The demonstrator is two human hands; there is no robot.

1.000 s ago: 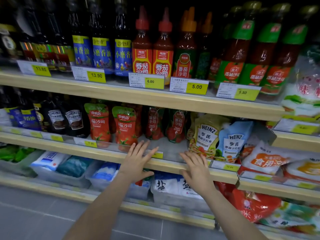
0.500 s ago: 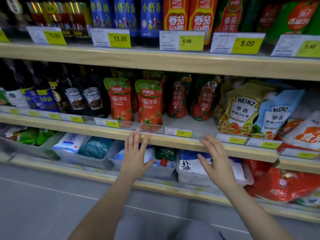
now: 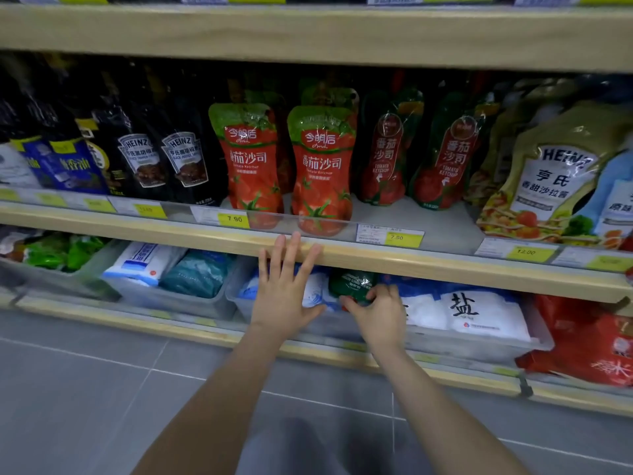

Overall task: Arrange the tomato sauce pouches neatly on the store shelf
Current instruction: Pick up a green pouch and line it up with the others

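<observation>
Two red and green tomato sauce pouches (image 3: 251, 159) (image 3: 322, 166) stand upright at the front of the middle shelf (image 3: 376, 258), with more behind them. To their right stand two darker red and green ketchup pouches (image 3: 387, 156) (image 3: 448, 159). A stray dark green pouch (image 3: 351, 284) lies in a bin on the lower shelf among white salt bags. My right hand (image 3: 376, 311) pinches this pouch at its near end. My left hand (image 3: 284, 289) is spread flat, fingers straight, in front of the middle shelf's wooden edge.
Black Heinz pepper sauce pouches (image 3: 164, 159) stand left of the tomato pouches. Heinz salad dressing pouches (image 3: 548, 180) lean at the right. Clear bins (image 3: 191, 296) of salt bags (image 3: 479, 313) fill the lower shelf. A clear rail with yellow price tags (image 3: 234, 219) fronts the middle shelf.
The view has dropped and come closer to the shelves. My right hand moved down from the middle shelf's edge to the stray pouch in the lower bin and took hold of it.
</observation>
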